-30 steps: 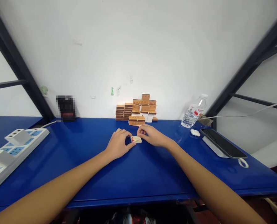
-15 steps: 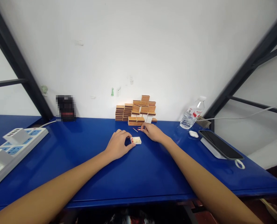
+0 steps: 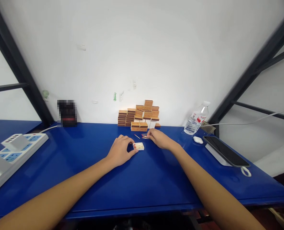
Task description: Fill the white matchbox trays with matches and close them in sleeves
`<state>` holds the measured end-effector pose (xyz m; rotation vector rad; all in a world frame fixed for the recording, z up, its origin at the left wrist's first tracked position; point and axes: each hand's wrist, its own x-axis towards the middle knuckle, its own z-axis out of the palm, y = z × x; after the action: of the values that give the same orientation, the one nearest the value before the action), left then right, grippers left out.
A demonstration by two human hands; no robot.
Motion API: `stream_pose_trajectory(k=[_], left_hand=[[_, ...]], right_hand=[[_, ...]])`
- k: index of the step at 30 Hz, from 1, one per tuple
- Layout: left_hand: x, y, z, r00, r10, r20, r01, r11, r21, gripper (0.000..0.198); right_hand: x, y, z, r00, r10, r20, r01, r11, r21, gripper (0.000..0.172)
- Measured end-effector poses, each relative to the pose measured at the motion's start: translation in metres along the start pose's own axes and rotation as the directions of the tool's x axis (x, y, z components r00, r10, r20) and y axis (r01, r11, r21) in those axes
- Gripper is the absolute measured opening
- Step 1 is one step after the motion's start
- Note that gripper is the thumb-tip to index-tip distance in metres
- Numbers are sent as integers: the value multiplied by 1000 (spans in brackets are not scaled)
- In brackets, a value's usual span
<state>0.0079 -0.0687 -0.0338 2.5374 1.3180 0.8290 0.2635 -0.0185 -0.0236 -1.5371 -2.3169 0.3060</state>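
My left hand (image 3: 121,150) rests on the table and grips the left end of a small white matchbox tray (image 3: 142,148) between thumb and fingers. Several red-tipped matches (image 3: 138,146) lie in the tray. Just behind and right of it, my right hand (image 3: 159,138) pinches a few matches (image 3: 144,136), their red heads pointing left. One single match (image 3: 137,136) lies on the blue table between the tray and the stacked matchboxes (image 3: 139,126).
Stacked matchboxes (image 3: 146,113) stand against the wall. To the right are a water bottle (image 3: 196,118), a white earphone case (image 3: 198,140) and a phone (image 3: 225,150) on a white block. A power strip (image 3: 19,153) lies left, on the blue table (image 3: 132,188).
My right hand has drawn slightly right, and more of the matches in its fingers now show. My left hand stays at the tray. The view has shifted a little.
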Motion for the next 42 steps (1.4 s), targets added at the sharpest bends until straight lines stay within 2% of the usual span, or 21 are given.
stream_pose_trajectory(k=[5, 12, 18, 24, 28, 32, 42], left_hand=[[0, -2, 2, 1000, 2, -15, -2, 1000, -1, 23], [1, -1, 2, 1000, 25, -13, -25, 1000, 1, 20], [0, -1, 2, 999, 37, -24, -37, 999, 4, 21], [0, -1, 1, 999, 30, -21, -30, 1000, -3, 21], [0, 0, 1, 999, 30, -15, -30, 1000, -1, 22], [1, 0, 1, 999, 41, -7, -41, 999, -27, 21], [0, 0, 1, 998, 57, 10, -57, 997, -43, 21]], right_hand=[[-15, -27, -9, 990, -140, 18, 139, 988, 68, 11], [-22, -63, 0, 968, -228, 109, 239, 965, -103, 11], [-25, -58, -6, 967, -230, 106, 237, 970, -59, 6], [-24, -53, -6, 968, -214, 133, 221, 974, -42, 13], [-25, -51, -7, 969, -228, 96, 235, 969, -77, 13], [-24, -54, -4, 968, -246, 48, 247, 969, -13, 10], [-23, -55, 0, 964, -258, 71, 255, 966, 43, 10]])
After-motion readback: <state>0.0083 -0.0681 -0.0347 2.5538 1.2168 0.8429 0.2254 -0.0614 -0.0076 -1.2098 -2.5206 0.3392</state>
